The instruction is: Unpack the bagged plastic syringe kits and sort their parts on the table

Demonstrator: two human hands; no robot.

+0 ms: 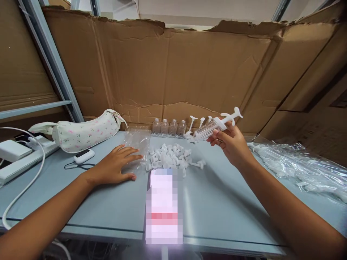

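**Two hands working: right hand (230, 146) holding one clear plastic syringe (208, 127) up, left hand (112, 167) resting open.**
The left fingertips are touching a clear plastic bag (137, 144). A pixelated phone-sized item (162, 206), unreadable, is lying on the table (217, 206); a heap of white plastic parts (168, 157), too many to count, is sitting beyond it, then four clear bottles (168, 127) are standing in a row.

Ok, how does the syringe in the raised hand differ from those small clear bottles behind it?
The plastic syringe is tilted in the air, held by the right hand, while the four small bottles stand upright in a row on the grey table. The syringe has a white plunger and flanges; the bottles show no white parts. The syringe is longer and slimmer than any one of the bottles. Both have clear, ribbed bodies.
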